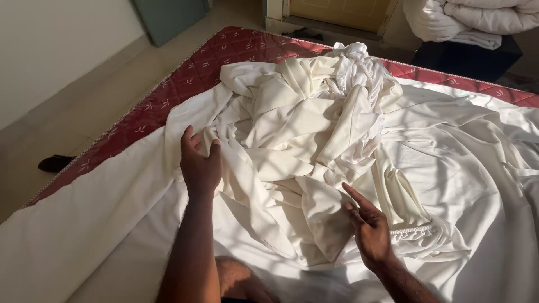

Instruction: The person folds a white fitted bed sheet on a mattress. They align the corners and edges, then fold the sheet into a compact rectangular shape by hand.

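A crumpled cream-white bed sheet [303,134] lies heaped on a red quilted mattress [185,73]. My left hand [197,163] rests on the sheet's left folds, fingers curled into the cloth, pinching a fold. My right hand [368,224] hovers just over the lower right part of the heap, index finger stretched out toward the cloth, holding nothing. An elastic gathered hem [412,230] shows right beside my right hand. My knee shows at the bottom edge.
A flat white sheet [73,224] covers the near left of the mattress. The tiled floor [67,112] lies to the left with a small dark object [55,163] on it. White bedding [471,19] is piled on a dark stand at the back right.
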